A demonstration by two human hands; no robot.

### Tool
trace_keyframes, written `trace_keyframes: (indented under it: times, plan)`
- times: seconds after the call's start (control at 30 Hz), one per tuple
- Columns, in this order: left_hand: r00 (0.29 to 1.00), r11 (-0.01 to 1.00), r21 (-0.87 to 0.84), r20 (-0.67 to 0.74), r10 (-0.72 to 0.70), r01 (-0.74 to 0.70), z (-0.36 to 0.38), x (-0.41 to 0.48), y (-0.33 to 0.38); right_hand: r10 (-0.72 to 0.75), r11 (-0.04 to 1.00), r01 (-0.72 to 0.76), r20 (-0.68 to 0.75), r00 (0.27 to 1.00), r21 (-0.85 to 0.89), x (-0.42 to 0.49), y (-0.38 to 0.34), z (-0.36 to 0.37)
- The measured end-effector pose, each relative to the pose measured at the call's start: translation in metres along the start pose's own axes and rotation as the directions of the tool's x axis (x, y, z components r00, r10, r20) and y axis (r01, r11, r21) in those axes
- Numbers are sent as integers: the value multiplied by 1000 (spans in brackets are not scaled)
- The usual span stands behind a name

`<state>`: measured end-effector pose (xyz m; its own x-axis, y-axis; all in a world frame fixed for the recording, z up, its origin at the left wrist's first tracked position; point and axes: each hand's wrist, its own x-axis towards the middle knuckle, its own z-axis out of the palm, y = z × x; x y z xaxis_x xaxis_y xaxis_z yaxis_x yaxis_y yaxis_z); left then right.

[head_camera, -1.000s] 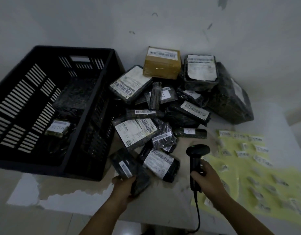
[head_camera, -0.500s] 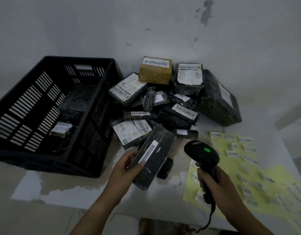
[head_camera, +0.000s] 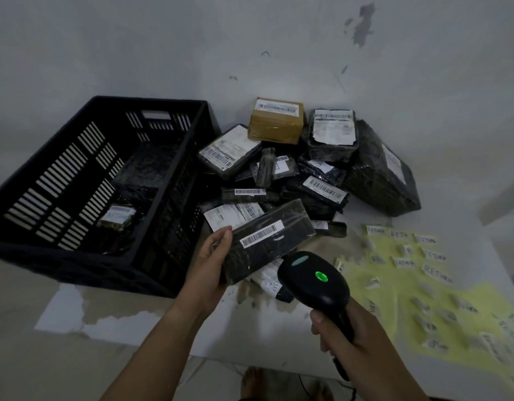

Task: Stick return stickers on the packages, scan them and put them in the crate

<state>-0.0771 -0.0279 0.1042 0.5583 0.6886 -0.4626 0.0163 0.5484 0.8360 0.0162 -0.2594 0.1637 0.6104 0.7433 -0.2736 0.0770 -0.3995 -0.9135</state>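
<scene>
Now: package in my left grip, scanner in my right.

My left grip (head_camera: 209,264) curls round the near end of a black wrapped package (head_camera: 267,241), barcode label up, held just right of the crate (head_camera: 76,264). My right grip (head_camera: 354,340) wraps the handle of the scanner (head_camera: 313,279), green light lit, its head just beside the package's lower end. Right of the crate lies the pile of packages (head_camera: 322,186); inside the crate sits one labelled RETURN (head_camera: 116,218). The yellow sticker sheet (head_camera: 406,287) lies farther right.
</scene>
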Motion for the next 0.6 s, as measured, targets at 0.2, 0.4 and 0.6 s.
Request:
trace_keyframes:
  times: [0.2,0.4,0.6]
  plan:
    - [997,991,117,-21,68,-65,3,1,1,-20,1000,21,-23,1000,11,-1,-11,7]
    - [994,993,80,-68,91,-86,9,2,4,-19,1000,19,-17,1000,16,0,-19,9]
    - [987,994,58,-132,96,-89,10,5,4,-23,999,23,3,1000,25,0,-24,8]
